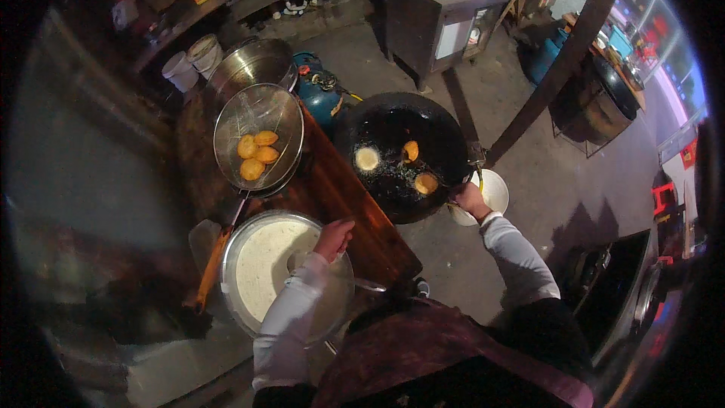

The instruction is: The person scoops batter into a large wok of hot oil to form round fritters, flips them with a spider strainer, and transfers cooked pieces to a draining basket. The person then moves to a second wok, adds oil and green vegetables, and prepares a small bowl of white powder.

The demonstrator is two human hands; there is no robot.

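Observation:
A dark wok [396, 124] holds bubbling oil with one pale fritter [367, 158] and two browner ones, a fritter [411, 151] towards the back and another fritter [426, 183] near the front rim. At the wok's right front rim is my right hand [469, 198], fingers curled; whether it grips a thin tool or the rim is unclear. My left hand [334, 239] hovers over the right side of a metal basin [227, 289] of pale batter [260, 272]. Its fingers are bent in, and their inner side is hidden. A metal utensil handle [371, 284] juts over the basin's right edge.
Several golden fritters [257, 153] lie in a wire strainer [232, 119] with a wooden handle [212, 266]. A wooden board [362, 198] runs between basin and wok. Behind stand a gas cylinder [317, 96] and metal cabinet [416, 22]; a slanting post [558, 71] rises right. A white bucket [495, 190] sits below my right hand.

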